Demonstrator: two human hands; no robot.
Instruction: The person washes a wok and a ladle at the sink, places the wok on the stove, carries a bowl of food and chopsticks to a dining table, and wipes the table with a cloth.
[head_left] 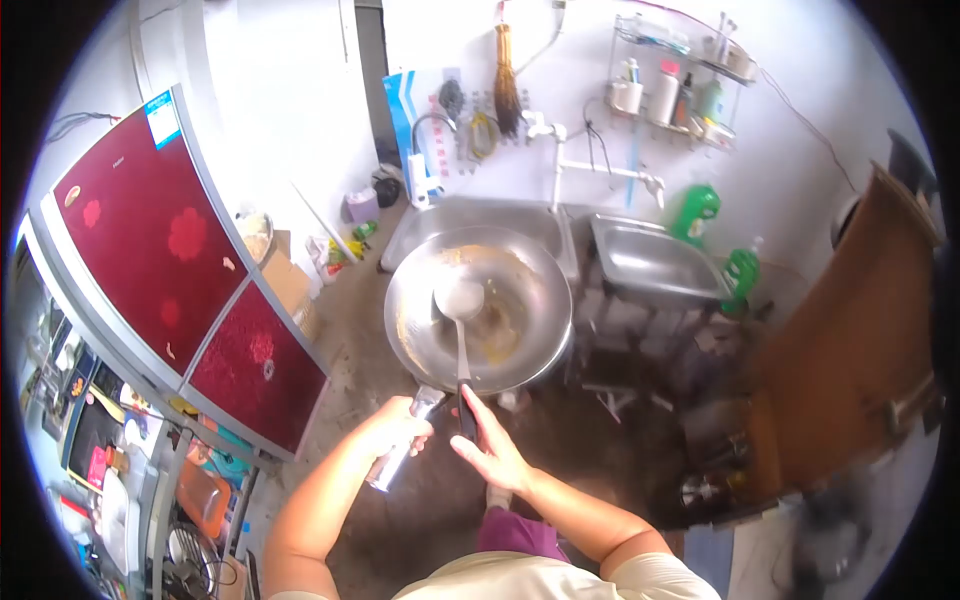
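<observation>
Left hand (400,428) clasps the wok (545,290) by its handle (390,470), likely bearing its weight! Right hand (494,450) loosely pinches the ladle (461,340), probably steadying it inside.

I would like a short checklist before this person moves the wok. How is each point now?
1. Left hand closed around the wok handle: ok.
2. Head of the ladle inside the wok: ok.
3. Right hand firm on the ladle: cannot tell; it is at the black grip, but the fingers look partly open.
4. Wok clean inside: not ok; yellowish-brown residue shows.
5. Wok supported from below: cannot tell; its underside is hidden.
</observation>
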